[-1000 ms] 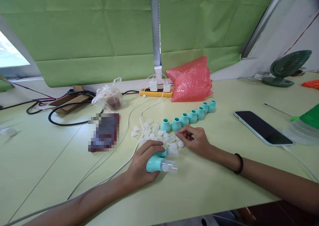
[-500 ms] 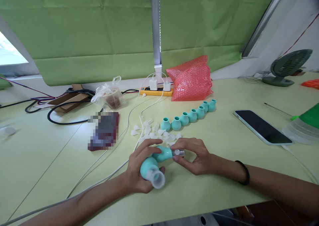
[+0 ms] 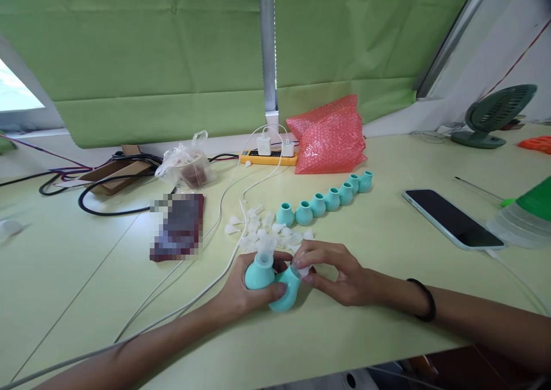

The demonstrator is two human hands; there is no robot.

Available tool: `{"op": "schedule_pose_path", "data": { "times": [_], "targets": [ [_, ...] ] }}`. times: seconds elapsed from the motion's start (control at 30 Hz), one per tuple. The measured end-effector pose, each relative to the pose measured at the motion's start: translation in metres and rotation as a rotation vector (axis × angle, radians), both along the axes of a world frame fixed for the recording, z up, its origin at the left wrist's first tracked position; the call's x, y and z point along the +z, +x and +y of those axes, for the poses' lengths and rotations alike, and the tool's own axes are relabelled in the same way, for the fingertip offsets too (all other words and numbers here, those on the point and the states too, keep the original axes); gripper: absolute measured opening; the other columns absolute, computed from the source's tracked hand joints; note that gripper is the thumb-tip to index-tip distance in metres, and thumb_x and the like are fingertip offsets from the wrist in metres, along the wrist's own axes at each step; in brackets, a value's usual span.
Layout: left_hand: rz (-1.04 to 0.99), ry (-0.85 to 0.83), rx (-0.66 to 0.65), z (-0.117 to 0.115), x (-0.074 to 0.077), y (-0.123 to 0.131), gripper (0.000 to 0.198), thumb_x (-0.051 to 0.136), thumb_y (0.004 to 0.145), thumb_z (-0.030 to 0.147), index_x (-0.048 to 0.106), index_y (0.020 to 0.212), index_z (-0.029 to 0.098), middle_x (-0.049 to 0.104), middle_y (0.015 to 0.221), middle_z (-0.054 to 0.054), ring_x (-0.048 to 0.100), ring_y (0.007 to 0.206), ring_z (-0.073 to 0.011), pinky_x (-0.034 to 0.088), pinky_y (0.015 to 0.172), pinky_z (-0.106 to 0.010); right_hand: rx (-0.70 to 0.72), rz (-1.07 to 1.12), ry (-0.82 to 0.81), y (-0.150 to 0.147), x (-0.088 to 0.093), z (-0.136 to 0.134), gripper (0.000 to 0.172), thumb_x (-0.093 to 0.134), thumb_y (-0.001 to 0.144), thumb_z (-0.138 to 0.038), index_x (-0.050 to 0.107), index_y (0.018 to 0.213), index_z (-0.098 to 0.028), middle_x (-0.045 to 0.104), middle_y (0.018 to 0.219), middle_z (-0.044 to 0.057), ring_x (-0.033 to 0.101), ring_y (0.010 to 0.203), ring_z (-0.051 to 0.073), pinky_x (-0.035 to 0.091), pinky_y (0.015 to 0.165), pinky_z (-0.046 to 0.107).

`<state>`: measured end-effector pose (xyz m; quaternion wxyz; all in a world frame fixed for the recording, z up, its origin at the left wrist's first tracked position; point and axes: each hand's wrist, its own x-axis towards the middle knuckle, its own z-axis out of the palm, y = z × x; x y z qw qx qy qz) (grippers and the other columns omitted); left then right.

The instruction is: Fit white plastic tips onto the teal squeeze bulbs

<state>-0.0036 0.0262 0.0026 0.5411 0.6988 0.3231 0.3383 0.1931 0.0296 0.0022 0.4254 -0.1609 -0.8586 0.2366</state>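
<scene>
Two teal bulbs are held in my left hand (image 3: 252,289). The left bulb (image 3: 259,275) points up with a clear fitting (image 3: 266,249) in its neck. My thumb lies across the other bulb (image 3: 284,299), whose neck tilts up to the right. My right hand (image 3: 340,272) pinches a small clear piece (image 3: 305,270) at that neck; the fingers partly hide it. Beyond my hands lies a loose pile of small translucent white pieces (image 3: 253,223). Several more teal bulbs (image 3: 318,205) stand in a slanting row, openings up.
White cables cross the table (image 3: 206,344) on the left, near my left forearm. A phone (image 3: 451,218) lies at right beside a green-and-clear container (image 3: 527,218). Farther back are a power strip (image 3: 269,159), red bubble wrap (image 3: 329,140) and a fan (image 3: 495,114).
My left hand has turned the two bulbs: the one with the fitting now points up instead of toward me, and the other has swung lower. My right hand stays at its neck.
</scene>
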Motion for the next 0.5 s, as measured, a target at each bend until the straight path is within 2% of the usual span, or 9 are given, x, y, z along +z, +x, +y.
{"op": "schedule_pose_path", "data": {
  "times": [0.1,0.2,0.3,0.4,0.5],
  "targets": [
    [-0.028,-0.118,-0.033,0.000,-0.001,0.000,0.027,0.059,0.062,0.023,0.060,0.088,0.017,0.062,0.080,-0.004,0.057,0.075,-0.0192,0.048,0.066,-0.030,0.040,-0.034,0.089,0.000,0.003,0.000,0.020,0.046,0.078,-0.010,0.046,0.096,-0.020,0.055,0.084,0.006,0.052,0.079,0.013,0.047,0.066,0.028],
    [0.040,-0.125,0.007,-0.001,-0.002,0.001,0.024,0.061,0.057,0.021,0.061,0.081,0.016,0.061,0.070,-0.001,0.055,0.061,-0.0152,0.046,0.052,-0.024,0.023,-0.097,0.163,0.000,0.002,-0.001,0.020,0.045,0.078,-0.010,0.045,0.095,-0.021,0.054,0.088,0.007,0.052,0.081,0.013,0.046,0.064,0.027],
    [0.092,-0.034,0.077,-0.004,-0.001,0.003,0.020,0.060,0.058,0.022,0.061,0.077,0.016,0.059,0.065,0.000,0.051,0.054,-0.0120,0.043,0.047,-0.021,-0.056,-0.064,0.167,-0.001,-0.002,-0.001,0.025,0.050,0.076,-0.014,0.044,0.099,-0.022,0.055,0.085,0.005,0.053,0.076,0.013,0.045,0.063,0.026],
    [0.149,0.095,0.115,-0.012,0.001,0.007,0.015,0.057,0.064,0.023,0.059,0.076,0.015,0.056,0.062,0.001,0.049,0.052,-0.0106,0.042,0.047,-0.021,-0.200,-0.039,0.099,-0.001,-0.005,-0.002,0.037,0.058,0.070,-0.026,0.041,0.102,-0.021,0.054,0.075,0.002,0.049,0.059,0.011,0.043,0.056,0.024],
    [0.185,0.192,0.147,-0.020,0.002,0.011,0.010,0.055,0.066,0.020,0.056,0.074,0.015,0.054,0.061,0.001,0.047,0.051,-0.0099,0.041,0.046,-0.021,-0.211,-0.134,0.067,-0.002,-0.003,-0.002,0.024,0.054,0.071,-0.036,0.046,0.085,-0.019,0.047,0.061,-0.002,0.041,0.050,0.009,0.037,0.049,0.022]
  ]
}}
